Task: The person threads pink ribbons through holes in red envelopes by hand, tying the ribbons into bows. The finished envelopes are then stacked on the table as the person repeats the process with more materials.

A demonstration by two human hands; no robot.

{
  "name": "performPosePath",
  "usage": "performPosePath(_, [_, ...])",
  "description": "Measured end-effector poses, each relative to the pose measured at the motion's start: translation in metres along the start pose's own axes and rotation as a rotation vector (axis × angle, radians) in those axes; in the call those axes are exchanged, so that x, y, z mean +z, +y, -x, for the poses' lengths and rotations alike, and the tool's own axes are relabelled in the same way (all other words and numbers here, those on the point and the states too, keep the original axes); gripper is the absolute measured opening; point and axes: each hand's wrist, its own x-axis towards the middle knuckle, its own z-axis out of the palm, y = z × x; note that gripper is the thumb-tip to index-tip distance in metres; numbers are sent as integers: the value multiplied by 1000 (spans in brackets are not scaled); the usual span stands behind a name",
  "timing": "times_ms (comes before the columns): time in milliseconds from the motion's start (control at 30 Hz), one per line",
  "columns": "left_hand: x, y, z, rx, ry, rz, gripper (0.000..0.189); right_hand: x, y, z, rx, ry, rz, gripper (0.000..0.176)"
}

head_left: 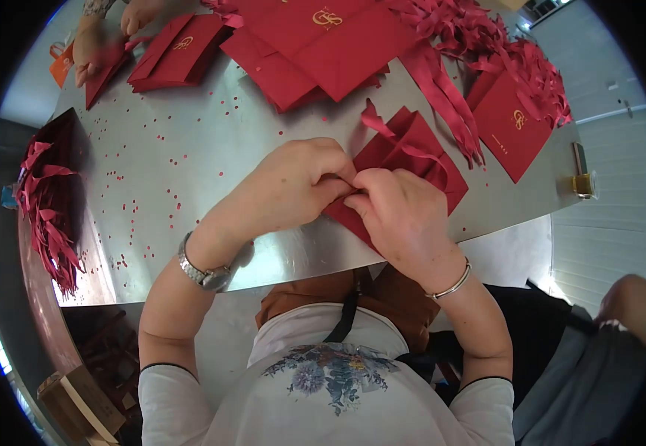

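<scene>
At the near side of the desk (252, 137), left hand (300, 178) and right hand (405, 212) meet, fingertips pinched tight on a red bag (453, 178), the exact spot hidden! Beyond it lie stacked bags (300, 56), red ribbons (457, 30) heaped to the right.

Wears wht tee (263, 420) w/ blue flwr print (334, 372), slvr watch (202, 273), bangle (454, 288).

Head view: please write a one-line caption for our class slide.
Left hand and right hand meet at a red bag over a shiny table.
</scene>
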Motion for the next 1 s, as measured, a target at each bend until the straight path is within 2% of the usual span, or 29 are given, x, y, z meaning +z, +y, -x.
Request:
performPosePath(33, [4, -3, 1, 52, 49, -69, 6, -1, -2, 0, 3, 0, 7, 21])
performPosePath(100, [7, -4, 2, 85, 103, -157, 8, -8, -11, 1, 29, -128, 163, 36])
performPosePath(133, [8, -4, 3, 68, 137, -261, 8, -12, -16, 2, -48, -148, 249, 45])
performPosePath(233, [7, -10, 5, 42, 144, -405, 10, -26, -27, 12, -154, -191, 294, 43])
performPosePath(267, [8, -11, 6, 48, 163, -408, 10, -24, -23, 14, -183, -96, 255, 37])
performPosePath(333, [8, -13, 8, 52, 181, -406, 10, -26, -10, 30, -161, -58, 143, 40])
performPosePath(400, [8, -15, 8, 39, 193, -374, 10, -26, -8, 44, 185, 10, 57, 69])
performPosePath(433, [8, -15, 8, 35, 195, -375, 10, -21, -4, 53, 275, 18, 96, 96])
performPosePath(467, [8, -15, 8, 60, 194, -371, 9, -20, 0, 58, 275, 17, 91, 96])
performPosePath(533, [6, -17, 8, 82, 188, -370, 8, -21, 5, 60, 407, -169, 23, 99])
performPosePath(600, [-3, -25, 7, 3, 445, -576, 8, -19, 7, 62, 380, -182, 38, 98])
performPosePath(633, [-17, -33, 7, -63, 540, -558, 10, -20, 7, 62, 346, -198, 61, 98])
performPosePath(700, [-30, -37, 10, -269, 659, -573, 11, -21, 6, 62, 359, -202, 78, 95])
performPosePath(767, [-32, -50, 10, -273, 714, -648, 13, -20, 6, 62, 325, -188, 98, 88])
performPosePath(800, [-32, -51, 8, -298, 767, -610, 13, -20, 6, 62, 323, -182, 87, 88])
performPosePath(867, [-33, -52, 7, -314, 816, -587, 13, -21, 6, 61, 315, -174, 90, 77])
performPosePath(933, [-36, -49, 5, -444, 854, -252, 13, -22, 5, 63, 295, -167, 104, 72])
performPosePath(1000, [-33, -39, 2, -478, 877, -241, 14, -22, 4, 63, 281, -157, 119, 63])
